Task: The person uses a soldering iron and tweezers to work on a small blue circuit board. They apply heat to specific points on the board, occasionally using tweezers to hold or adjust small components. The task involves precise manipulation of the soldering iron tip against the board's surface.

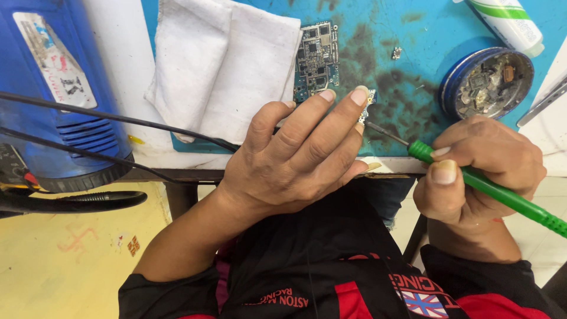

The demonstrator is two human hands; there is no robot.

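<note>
— Blue housing first: a large blue machine (59,88) stands at the left edge of the desk (133,71), with black cables (118,121) running from beside it toward the middle. What lies next to it?

— A white folded cloth (224,65), resting partly on a teal work mat (413,29) that is stained dark near its middle. Just right of the cloth, touching its edge, a bare circuit board (317,59) lies flat on the mat.

— And the hands?

— The left hand (295,159) is spread palm-down at the mat's near edge, fingers extended, two fingertips pressing a small circuit piece (367,101) against the mat — not closed around it. The right hand (478,171) is closed around a green-handled soldering iron (502,192), thumb on top; its thin metal tip reaches up-left to the small piece, beside the left fingertips. Whether the tip actually touches the piece cannot be told.

— Smaller items?

— A round blue tin (487,82), open, holding scrap parts, sits above the right hand. A white tube with a green stripe (511,20) lies at the top right — partly out of view. One tiny loose component (396,53) lies on the mat, well apart from the board.
</note>
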